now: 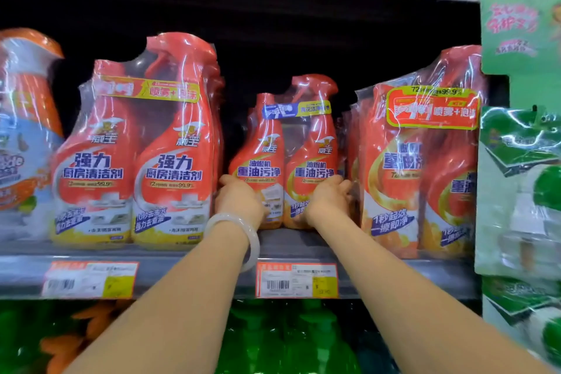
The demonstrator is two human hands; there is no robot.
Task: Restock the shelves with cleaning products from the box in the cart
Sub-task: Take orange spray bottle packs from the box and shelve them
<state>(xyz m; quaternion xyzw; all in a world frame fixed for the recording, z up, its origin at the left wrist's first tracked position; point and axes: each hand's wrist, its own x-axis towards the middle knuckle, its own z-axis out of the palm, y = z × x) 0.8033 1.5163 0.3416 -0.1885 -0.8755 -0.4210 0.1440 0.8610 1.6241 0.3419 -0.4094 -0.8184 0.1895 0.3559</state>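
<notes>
hands (285, 200) grip twin-pack (285, 155) | on shelf (291, 240) | apparently upright

Your hands (239, 197) cover the twin-pack's (285, 158) lower corners; the price tag (297, 280) print is too blurred to read.

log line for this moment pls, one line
step: seating twin-pack of spray cleaner on shelf | left hand: grips pack's left side | right hand: grips right side | pack: upright, between neighbouring packs
</notes>
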